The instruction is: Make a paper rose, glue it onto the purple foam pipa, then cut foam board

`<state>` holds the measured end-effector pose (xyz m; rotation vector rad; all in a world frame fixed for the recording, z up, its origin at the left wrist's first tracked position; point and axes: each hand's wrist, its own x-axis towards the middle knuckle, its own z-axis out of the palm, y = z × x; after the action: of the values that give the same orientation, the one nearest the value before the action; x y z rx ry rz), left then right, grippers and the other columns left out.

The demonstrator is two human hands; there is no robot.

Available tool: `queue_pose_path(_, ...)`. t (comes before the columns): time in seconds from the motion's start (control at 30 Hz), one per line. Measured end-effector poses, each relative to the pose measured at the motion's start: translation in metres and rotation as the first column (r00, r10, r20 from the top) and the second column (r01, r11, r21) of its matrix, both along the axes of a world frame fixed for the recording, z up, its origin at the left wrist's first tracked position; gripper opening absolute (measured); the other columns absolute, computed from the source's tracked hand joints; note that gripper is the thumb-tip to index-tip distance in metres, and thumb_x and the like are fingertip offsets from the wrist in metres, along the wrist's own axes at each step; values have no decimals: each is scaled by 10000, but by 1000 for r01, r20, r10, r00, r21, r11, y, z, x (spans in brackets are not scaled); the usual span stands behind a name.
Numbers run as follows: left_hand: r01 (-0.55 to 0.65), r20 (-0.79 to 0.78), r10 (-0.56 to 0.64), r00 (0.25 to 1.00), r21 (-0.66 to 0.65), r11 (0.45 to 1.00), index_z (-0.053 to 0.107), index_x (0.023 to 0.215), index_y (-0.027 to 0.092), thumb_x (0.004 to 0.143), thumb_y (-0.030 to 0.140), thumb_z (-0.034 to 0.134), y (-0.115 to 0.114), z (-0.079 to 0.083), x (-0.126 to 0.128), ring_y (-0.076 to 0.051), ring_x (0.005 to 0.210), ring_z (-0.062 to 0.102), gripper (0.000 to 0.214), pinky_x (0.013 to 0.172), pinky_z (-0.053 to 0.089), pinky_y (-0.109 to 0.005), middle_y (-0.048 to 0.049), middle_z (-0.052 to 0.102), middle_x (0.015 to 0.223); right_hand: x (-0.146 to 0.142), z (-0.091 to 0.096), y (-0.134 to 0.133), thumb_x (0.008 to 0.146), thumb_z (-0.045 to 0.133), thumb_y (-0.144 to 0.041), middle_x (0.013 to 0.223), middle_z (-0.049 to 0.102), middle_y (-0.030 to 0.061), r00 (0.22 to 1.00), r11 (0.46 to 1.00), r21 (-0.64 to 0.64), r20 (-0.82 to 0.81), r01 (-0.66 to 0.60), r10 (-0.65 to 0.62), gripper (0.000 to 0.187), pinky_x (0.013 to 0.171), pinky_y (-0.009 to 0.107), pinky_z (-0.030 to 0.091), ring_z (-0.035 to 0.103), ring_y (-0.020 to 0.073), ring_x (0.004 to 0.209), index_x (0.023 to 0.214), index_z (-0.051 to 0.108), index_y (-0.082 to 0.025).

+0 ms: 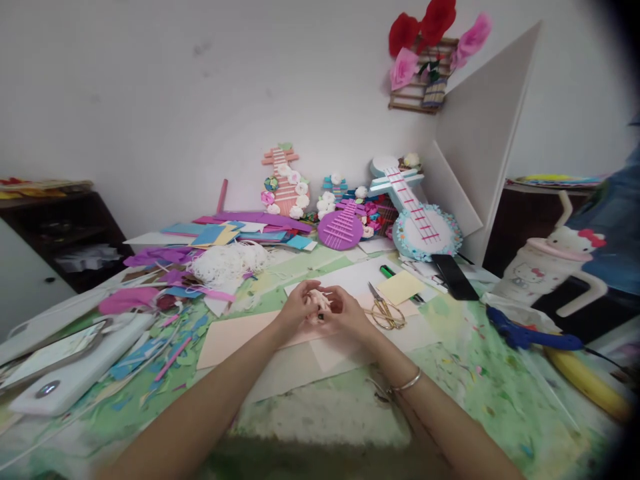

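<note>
Both hands cup a small pale ruffled flower point(317, 301), which looks like paper or foam. My left hand point(298, 305) curls its fingers around one side of it. From the other side my right hand point(349, 312) closes in, thumb and fingers bent toward it. The flower's underside is partly hidden by the thumbs. Beneath the hands lie pale peach sheets point(235, 339). Just right of my right hand rest gold-handled scissors point(386, 313), beside a yellow paper square point(401, 287).
Decorated paper instruments, including a purple one point(341, 228) and a white-blue one point(425, 230), lean at the back. White string point(227, 265) and paper scraps lie left, near a phone point(55, 353). On the right are a blue glue gun point(527, 331), a cup point(530, 273) and a black phone point(454, 277).
</note>
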<state>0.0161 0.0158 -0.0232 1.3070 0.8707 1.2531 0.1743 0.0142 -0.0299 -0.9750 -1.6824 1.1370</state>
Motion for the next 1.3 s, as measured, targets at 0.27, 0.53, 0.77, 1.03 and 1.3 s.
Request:
queue_pose_path(0.27,12,-162,19,987,185,983,515,1153,193,620,143,628,-5,-9,3,-213,1067,566,547,864,483,-320,-92,530,1232,4,-3,4,637,555,-122,950,575,14,988,987,36,-6,157,-157,514,647,277,516,610,130,760,1126,446,-236)
queue_pose_path(0.53,-42,-323,161,932,345,937,488,1199,189,714,144,570,-8,-5,5,-229,1074,567,494,863,507,-370,-120,519,1255,1,6,-4,658,605,-202,1006,575,42,987,985,59,21,161,-162,482,701,306,510,612,149,804,1116,458,-218)
queue_pose_path(0.77,39,-393,191,899,509,860,447,1229,213,644,38,480,-16,7,7,-203,1036,573,611,720,528,-293,-111,485,1238,3,10,-7,668,605,-222,1022,576,45,990,988,56,7,144,-144,496,700,299,511,616,152,821,1140,451,-213)
queue_pose_path(1.03,16,-366,193,910,497,867,520,1145,221,620,27,448,-14,7,5,-179,978,592,564,720,532,-280,-79,510,1173,5,12,-9,635,634,-195,1059,601,47,998,999,-29,-64,22,-24,504,640,263,495,598,129,768,1113,478,-221)
queue_pose_path(1.3,51,-91,-24,996,315,948,541,1065,208,662,56,477,-11,12,3,-199,1065,580,435,795,524,-304,-77,522,1184,9,15,-5,587,616,-126,912,622,12,962,996,-92,-271,-8,-18,503,692,276,495,617,156,808,1071,509,-215)
